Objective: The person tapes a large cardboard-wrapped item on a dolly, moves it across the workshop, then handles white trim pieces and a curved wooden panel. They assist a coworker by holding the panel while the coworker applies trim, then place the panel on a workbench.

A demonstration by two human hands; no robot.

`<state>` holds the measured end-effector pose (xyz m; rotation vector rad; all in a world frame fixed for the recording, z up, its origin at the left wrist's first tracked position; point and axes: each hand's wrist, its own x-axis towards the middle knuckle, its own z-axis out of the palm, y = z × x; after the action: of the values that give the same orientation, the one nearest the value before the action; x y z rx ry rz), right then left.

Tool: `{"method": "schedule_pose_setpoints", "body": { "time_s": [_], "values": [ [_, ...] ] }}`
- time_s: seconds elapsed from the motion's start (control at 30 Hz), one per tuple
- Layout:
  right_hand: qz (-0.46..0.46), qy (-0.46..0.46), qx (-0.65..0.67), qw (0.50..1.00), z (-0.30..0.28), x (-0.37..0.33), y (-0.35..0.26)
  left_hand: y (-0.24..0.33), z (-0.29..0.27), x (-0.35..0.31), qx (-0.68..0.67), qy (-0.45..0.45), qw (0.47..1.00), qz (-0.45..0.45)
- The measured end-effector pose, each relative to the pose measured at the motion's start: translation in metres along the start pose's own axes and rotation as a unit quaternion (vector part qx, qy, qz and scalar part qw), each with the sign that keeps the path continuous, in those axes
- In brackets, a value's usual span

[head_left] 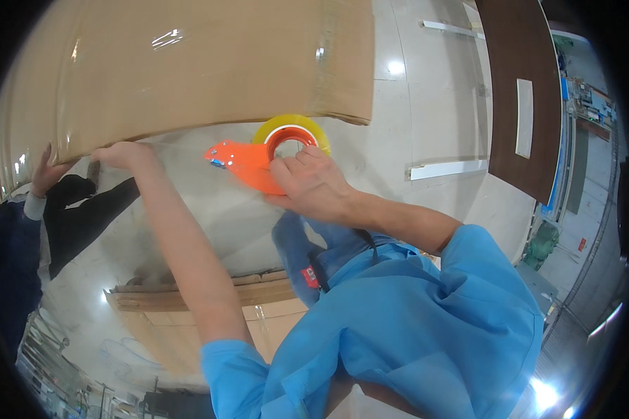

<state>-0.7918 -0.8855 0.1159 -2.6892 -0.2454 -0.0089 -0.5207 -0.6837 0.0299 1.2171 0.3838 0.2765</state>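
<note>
A large brown cardboard package [210, 70] with shiny tape strips on it fills the upper left. My left hand [122, 155] is at its lower edge, fingers bent and closed against that edge; part of the fingers is hidden. My right hand [311, 181] is wrapped round an orange tape dispenser [248, 164], just below the package and apart from my left hand. A roll of yellowish tape [267, 130] sits in the dispenser, whose toothed end faces left. Whether a strip of tape runs from it to my left hand is too faint to tell.
At the far left a person in dark clothes has a hand [45, 173] on the package's edge. Another cardboard package [272, 318] stands below, beside my legs. A dark brown board [528, 84] with a white strip is at the right. White strips [447, 170] lie on the pale floor.
</note>
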Motion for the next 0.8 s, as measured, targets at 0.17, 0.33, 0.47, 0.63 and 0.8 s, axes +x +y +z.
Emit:
{"method": "schedule_pose_setpoints", "body": {
  "time_s": [0.17, 0.33, 0.47, 0.63, 0.8],
  "values": [
    [0.059, -0.017, -0.032, 0.998, -0.020, -0.061, 0.041, -0.028, 0.038, -0.087, -0.088, -0.045, 0.995, -0.012],
    [0.075, 0.014, -0.042, 0.996, -0.041, -0.117, 0.076, -0.055, 0.068, -0.151, -0.084, 0.006, 0.994, -0.063],
    [0.087, 0.024, -0.086, 0.992, -0.066, -0.146, 0.104, -0.065, 0.098, -0.208, -0.136, 0.027, 0.985, -0.107],
    [0.065, -0.001, -0.100, 0.993, -0.079, -0.156, 0.132, -0.069, 0.129, -0.271, -0.167, 0.088, 0.976, -0.110],
    [0.004, -0.002, -0.109, 0.994, -0.080, -0.158, 0.164, -0.064, 0.125, -0.284, -0.200, 0.038, 0.974, -0.098]
  ]
}}
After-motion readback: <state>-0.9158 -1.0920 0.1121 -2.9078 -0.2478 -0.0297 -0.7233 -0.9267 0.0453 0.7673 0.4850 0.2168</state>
